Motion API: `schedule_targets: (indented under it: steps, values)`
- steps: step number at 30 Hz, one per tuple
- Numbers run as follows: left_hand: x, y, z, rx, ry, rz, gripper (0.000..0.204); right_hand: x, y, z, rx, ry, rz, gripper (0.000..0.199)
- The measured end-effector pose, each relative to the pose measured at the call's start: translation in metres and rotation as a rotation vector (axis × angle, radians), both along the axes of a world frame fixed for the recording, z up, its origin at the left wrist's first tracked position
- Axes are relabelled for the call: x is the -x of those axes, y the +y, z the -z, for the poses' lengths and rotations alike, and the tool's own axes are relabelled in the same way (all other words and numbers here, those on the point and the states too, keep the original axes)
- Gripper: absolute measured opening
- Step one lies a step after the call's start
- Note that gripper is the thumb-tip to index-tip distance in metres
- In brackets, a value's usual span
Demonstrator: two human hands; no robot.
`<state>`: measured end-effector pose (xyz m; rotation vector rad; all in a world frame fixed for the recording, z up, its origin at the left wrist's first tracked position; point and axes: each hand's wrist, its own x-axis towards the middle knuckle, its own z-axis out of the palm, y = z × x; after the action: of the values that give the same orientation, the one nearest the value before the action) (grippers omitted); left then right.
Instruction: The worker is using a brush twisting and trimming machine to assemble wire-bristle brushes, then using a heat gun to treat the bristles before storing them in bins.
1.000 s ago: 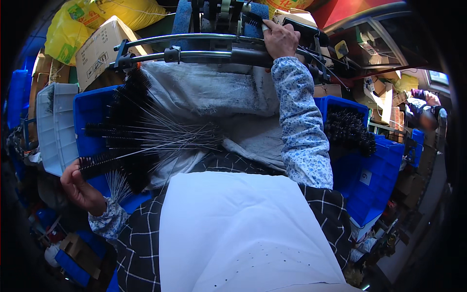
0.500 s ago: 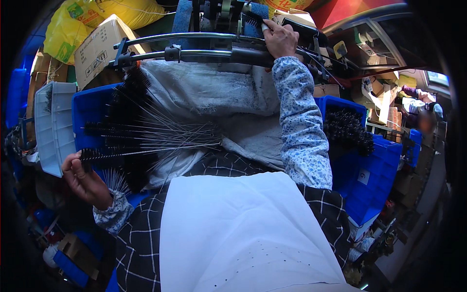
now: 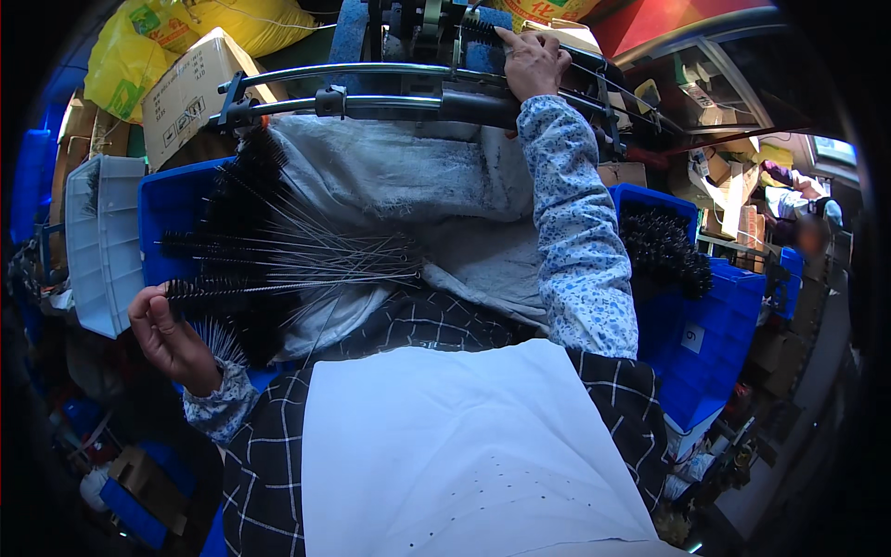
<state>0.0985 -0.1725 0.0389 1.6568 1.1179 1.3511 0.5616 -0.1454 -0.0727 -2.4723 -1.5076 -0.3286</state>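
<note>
My left hand (image 3: 176, 342) is at the left, with thumb and fingertips closed on the bristled end of a twisted-wire brush (image 3: 232, 287). This brush lies along a fanned bundle of similar brushes (image 3: 348, 257), whose black bristles point left and bare wire stems point right, over my lap. My right hand (image 3: 536, 65) reaches up to the machine (image 3: 399, 102) ahead of me. Its fingers are bent around the end of a short black-bristled brush (image 3: 479, 31) beside the machine's blue block; the palm side is hidden.
Two horizontal metal rods (image 3: 371, 70) cross in front of me. Grey-white cloth (image 3: 399, 172) hangs below them. A blue bin (image 3: 172, 200) and a pale crate (image 3: 104, 246) stand left; a blue bin (image 3: 691, 357) and black brushes (image 3: 664, 246) are right. A cardboard box (image 3: 200, 97) leans at upper left.
My left hand has shifted slightly right with the brush end. My right hand has moved a little up, and the brush at its fingers now sits higher and more level.
</note>
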Motion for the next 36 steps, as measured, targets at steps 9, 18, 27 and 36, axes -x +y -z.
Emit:
schedule_targets:
  steps: [9,18,27,36]
  values:
    - [0.002,0.002,-0.003,-0.047,0.046,-0.027,0.017,-0.011,-0.005,0.008,-0.018,-0.202,0.058,0.040]
    - [-0.004,0.011,-0.008,-0.111,0.003,-0.057,0.016,-0.003,-0.019,0.003,-0.103,0.222,0.100,0.041]
    - [0.009,0.015,-0.009,-0.124,-0.039,-0.086,0.019,0.019,-0.003,0.002,-0.145,0.217,0.065,0.037]
    - [0.018,0.017,-0.010,-0.087,-0.090,-0.120,0.018,0.036,0.008,0.003,-0.145,0.226,0.062,0.037]
